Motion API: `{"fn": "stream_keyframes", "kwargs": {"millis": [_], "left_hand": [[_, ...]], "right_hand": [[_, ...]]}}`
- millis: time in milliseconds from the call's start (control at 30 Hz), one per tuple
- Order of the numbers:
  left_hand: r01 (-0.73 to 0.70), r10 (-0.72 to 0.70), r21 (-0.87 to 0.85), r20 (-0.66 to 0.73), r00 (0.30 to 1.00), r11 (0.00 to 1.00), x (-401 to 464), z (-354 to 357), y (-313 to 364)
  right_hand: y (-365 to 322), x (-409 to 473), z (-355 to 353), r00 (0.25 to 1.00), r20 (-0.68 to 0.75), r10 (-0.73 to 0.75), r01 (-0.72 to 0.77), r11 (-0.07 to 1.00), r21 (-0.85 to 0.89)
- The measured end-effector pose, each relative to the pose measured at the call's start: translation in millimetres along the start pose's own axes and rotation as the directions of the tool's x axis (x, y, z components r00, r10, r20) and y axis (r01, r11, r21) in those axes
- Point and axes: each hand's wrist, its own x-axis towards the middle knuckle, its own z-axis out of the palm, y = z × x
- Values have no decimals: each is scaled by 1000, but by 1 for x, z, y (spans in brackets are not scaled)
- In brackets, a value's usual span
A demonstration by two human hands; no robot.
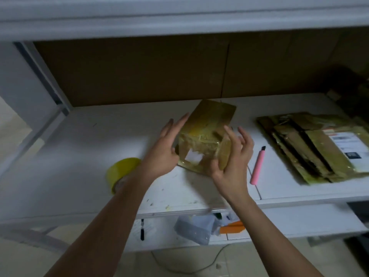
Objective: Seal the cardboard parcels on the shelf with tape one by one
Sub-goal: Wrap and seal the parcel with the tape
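Observation:
A small cardboard parcel [203, 136], wrapped in shiny yellowish tape with a white label scrap on its near face, sits tilted on the white shelf [99, 156]. My left hand [163, 150] lies flat against its left side, fingers straight and apart. On the parcel's right near corner, my right hand [233, 158] curls its fingers and thumb around the edge. A roll of yellow tape [119, 172] lies on the shelf to the left, partly behind my left forearm. A pink utility knife [258, 166] rests just right of my right hand.
A stack of flat taped cardboard parcels [315, 148], one with a printed label, fills the shelf's right end. Brown cardboard [139, 72] lines the back. A lower shelf [289, 220] holds a grey bag [195, 226], an orange item and a black pen.

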Motion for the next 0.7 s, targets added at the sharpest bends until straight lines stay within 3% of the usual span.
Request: {"fn": "stream_keyframes", "kwargs": {"millis": [100,267,367,500,700], "left_hand": [[50,-38,-153,78,996,987,1,22,16],[51,-46,-139,38,998,989,-17,49,25],[51,-58,-103,-65,996,993,-15,56,26],[2,47,209,-228,972,978,-8,66,31],[-19,95,275,-264,960,961,-7,71,30]], "right_hand": [[9,18,-29,943,334,11,-55,991,124],[40,35,-68,895,444,-39,-44,984,174],[50,39,-63,914,401,-59,-21,981,193],[57,41,-49,954,279,-111,70,986,154],[72,42,-54,902,363,-233,218,972,82]]}}
